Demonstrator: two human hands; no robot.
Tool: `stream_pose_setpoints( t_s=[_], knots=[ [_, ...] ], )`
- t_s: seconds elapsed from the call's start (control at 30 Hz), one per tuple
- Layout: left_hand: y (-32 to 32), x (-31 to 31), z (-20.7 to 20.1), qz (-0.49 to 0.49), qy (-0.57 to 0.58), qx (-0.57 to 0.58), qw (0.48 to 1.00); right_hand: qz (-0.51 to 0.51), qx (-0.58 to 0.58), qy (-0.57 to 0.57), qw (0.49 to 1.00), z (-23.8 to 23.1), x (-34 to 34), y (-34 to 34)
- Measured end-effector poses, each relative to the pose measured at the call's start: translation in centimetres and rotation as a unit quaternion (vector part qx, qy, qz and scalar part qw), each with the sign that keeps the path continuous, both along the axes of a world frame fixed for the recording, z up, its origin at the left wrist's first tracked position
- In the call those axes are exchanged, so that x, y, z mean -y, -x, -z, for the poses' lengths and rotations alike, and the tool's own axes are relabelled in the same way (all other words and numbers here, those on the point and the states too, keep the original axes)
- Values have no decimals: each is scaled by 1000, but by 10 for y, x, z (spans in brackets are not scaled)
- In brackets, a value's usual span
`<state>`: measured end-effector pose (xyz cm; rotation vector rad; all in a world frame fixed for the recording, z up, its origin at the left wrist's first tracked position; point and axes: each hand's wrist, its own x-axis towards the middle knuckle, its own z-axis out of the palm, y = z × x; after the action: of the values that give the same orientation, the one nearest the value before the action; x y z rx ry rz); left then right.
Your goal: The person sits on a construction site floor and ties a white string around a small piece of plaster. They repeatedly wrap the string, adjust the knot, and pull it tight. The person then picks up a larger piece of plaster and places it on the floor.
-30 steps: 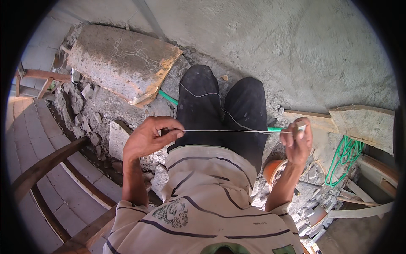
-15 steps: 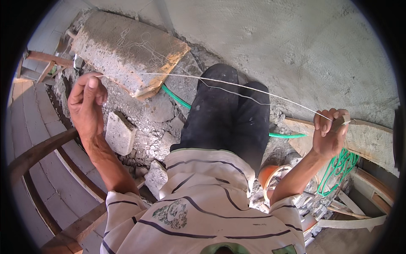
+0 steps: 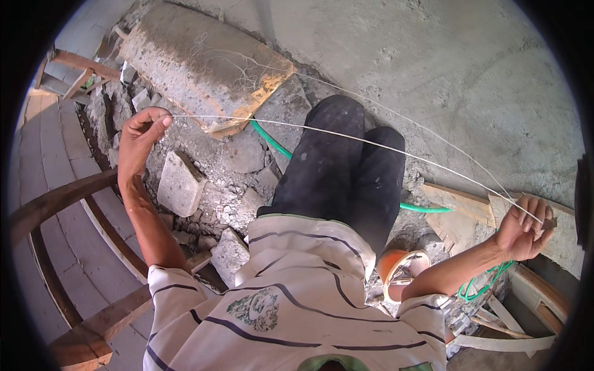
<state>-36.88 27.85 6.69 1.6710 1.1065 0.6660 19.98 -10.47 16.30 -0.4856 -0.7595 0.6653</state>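
Note:
A thin white string [image 3: 346, 135] stretches nearly taut in front of my legs, between my two hands. At its left end, my left hand [image 3: 143, 131] pinches it between thumb and fingertips. Out to the right, my right hand [image 3: 525, 227] has its fingers curled around the other end. A second length of the string leaves my right hand, slants up past my knees and runs to a loose tangle [image 3: 242, 71] on a stained board-like block [image 3: 185, 52].
Broken concrete chunks [image 3: 180, 184] and rubble lie left of my legs. A green hose [image 3: 270, 140] passes behind them. An orange bucket [image 3: 391, 266] stands at the right, near wooden planks [image 3: 458, 205]. The rough grey wall [image 3: 433, 62] rises ahead; curved wooden bars [image 3: 62, 198] are at left.
My right hand has moved outward to the right and slightly down, drawing out more string. The second length now rises higher and straighter. My left hand has shifted slightly right.

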Motion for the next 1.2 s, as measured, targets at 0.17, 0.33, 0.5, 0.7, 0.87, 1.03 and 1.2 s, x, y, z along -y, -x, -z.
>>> stream_pose_setpoints(
  t_s=[0.17,0.33,0.5,0.7,0.87,1.03,1.2],
  knots=[
    [20,-19,60,-2,15,-63,998,82,-55,-17,995,-18,30,-6],
    [64,-28,113,-104,-31,-101,989,71,41,33,996,-29,85,-29],
    [110,-37,134,-246,-67,-31,966,157,114,89,977,-56,136,-31],
    [145,-53,141,-353,-68,58,931,184,135,116,967,-75,184,-42],
    [144,-61,141,-359,-76,110,924,295,149,150,932,-80,220,-55],
    [192,-97,164,-456,-71,45,886,343,111,173,916,-82,209,-32],
    [261,-117,192,-488,20,63,870,383,188,260,866,-69,184,-32]
  ],
)
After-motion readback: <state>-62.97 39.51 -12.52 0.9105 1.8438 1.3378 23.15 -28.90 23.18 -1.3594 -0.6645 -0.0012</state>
